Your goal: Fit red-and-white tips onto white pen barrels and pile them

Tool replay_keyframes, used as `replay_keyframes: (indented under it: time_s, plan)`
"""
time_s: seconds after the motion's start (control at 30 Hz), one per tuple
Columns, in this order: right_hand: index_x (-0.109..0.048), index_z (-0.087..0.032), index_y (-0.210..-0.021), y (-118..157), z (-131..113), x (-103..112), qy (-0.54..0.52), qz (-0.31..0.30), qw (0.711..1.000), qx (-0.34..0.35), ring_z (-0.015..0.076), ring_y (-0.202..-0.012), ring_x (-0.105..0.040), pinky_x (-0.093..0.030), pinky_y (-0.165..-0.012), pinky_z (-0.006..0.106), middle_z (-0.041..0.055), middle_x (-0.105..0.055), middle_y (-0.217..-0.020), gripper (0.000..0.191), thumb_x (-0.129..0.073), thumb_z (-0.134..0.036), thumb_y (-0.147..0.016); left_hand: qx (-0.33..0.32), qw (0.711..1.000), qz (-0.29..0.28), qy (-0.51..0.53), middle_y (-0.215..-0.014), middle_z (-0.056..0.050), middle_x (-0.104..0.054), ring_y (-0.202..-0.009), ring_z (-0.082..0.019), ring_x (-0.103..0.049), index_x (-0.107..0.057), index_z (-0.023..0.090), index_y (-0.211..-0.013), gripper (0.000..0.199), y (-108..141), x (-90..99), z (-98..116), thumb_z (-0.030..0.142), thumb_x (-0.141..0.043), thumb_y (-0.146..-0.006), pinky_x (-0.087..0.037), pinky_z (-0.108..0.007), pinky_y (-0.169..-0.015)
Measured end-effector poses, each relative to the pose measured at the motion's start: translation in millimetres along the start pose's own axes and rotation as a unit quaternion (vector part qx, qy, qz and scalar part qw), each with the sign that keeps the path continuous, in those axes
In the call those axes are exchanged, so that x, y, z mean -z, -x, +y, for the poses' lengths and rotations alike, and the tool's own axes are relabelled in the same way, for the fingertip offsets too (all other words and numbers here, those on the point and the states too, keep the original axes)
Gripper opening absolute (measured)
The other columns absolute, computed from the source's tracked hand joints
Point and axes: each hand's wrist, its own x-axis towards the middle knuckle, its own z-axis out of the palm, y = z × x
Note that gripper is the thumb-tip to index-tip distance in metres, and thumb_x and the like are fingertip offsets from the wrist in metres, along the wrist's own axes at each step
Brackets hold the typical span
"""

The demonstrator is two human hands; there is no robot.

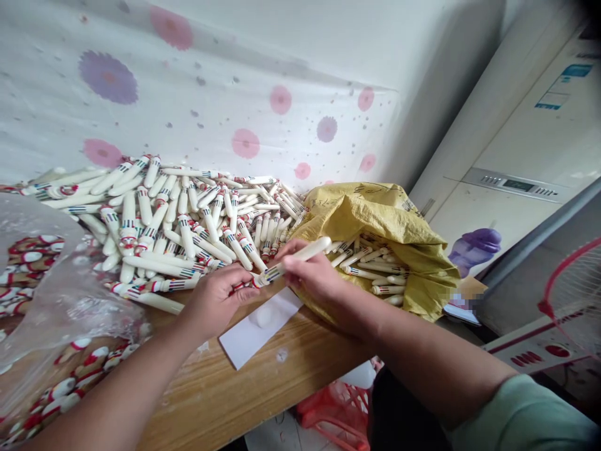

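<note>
Between my two hands is a thick white multicolour pen [307, 252], tilted with its rounded end up to the right. My right hand [312, 275] wraps round its barrel near the coloured sliders. At the pen's lower left end, my left hand [218, 297] pinches a small red-and-white piece [257, 282], partly hidden by the fingers. Just below the hands, a white card [244, 341] with a round whitish lump [263, 316] on it lies on the wooden table [206, 401]. Behind them spreads a large heap of similar pens [188, 235].
A yellow woven sack [375, 207] with more pens stands right of the heap. Clear plastic bags [89, 300] of small brown, red and white figures lie at left. Below the table edge is a red plastic basket [335, 407]. A fan [577, 294] and a refrigerator [526, 144] stand at right.
</note>
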Motion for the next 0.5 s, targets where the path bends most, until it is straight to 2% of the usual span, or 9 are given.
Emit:
replay_keyframes:
  time_s: [0.13,0.2,0.3,0.4,0.43,0.5]
  plan:
    - [-0.062,-0.015,-0.079,2,-14,32,0.015,-0.041,0.999,-0.022,0.0064,-0.040,-0.048,-0.034,-0.036,0.016,-0.0033,-0.058,-0.051,0.029,-0.077,-0.038,-0.071,-0.047,0.997,0.006,-0.067,-0.072,-0.002,-0.064,-0.069,-0.016,-0.057,-0.066,0.020,-0.071,0.019,1,3.0,-2,0.034,-0.059,-0.081,-0.041,-0.026,-0.065]
    - [-0.063,-0.014,-0.079,5,-13,36,0.013,-0.057,0.998,-0.034,0.0078,-0.041,-0.052,-0.040,-0.038,0.017,-0.0008,-0.063,-0.053,0.027,-0.078,-0.034,-0.070,-0.062,0.995,0.012,-0.073,-0.074,-0.002,-0.065,-0.070,-0.016,-0.058,-0.066,0.020,-0.071,0.019,2,3.9,-2,0.033,-0.058,-0.083,-0.041,-0.026,-0.066]
    - [-0.062,-0.015,-0.079,9,-3,34,-0.041,-0.037,0.998,-0.029,0.0106,-0.041,-0.056,-0.045,-0.040,0.020,0.0004,-0.066,-0.056,0.026,-0.077,-0.035,-0.071,-0.062,0.995,0.050,-0.063,-0.072,-0.003,-0.063,-0.070,-0.017,-0.057,-0.067,0.019,-0.072,0.020,3,3.2,-1,0.034,-0.058,-0.083,-0.041,-0.027,-0.067]
    - [-0.058,-0.016,-0.072,1,3,33,-0.040,-0.020,0.998,-0.040,0.0096,-0.036,-0.051,-0.040,-0.035,0.019,-0.0025,-0.061,-0.048,0.023,-0.075,-0.032,-0.071,-0.009,0.999,0.035,-0.022,-0.066,-0.002,-0.060,-0.065,-0.017,-0.054,-0.065,0.019,-0.066,0.019,2,-1.4,-3,0.034,-0.063,-0.077,-0.039,-0.027,-0.062]
    - [-0.058,-0.016,-0.070,-7,2,32,-0.018,-0.025,0.998,-0.051,0.0086,-0.033,-0.048,-0.036,-0.033,0.017,-0.0033,-0.059,-0.045,0.021,-0.074,-0.029,-0.071,0.027,0.999,0.024,0.004,-0.064,-0.001,-0.059,-0.062,-0.016,-0.053,-0.063,0.019,-0.063,0.019,1,-3.2,-4,0.034,-0.065,-0.074,-0.038,-0.026,-0.059]
    - [-0.057,-0.015,-0.065,-36,-8,24,0.036,-0.033,0.997,-0.055,0.0064,-0.031,-0.040,-0.029,-0.031,0.016,-0.0046,-0.052,-0.039,0.018,-0.072,-0.024,-0.071,0.118,0.989,0.056,0.075,-0.061,0.001,-0.057,-0.058,-0.015,-0.052,-0.063,0.019,-0.067,0.020,-1,-5.0,-9,0.038,-0.069,-0.069,-0.037,-0.025,-0.054]
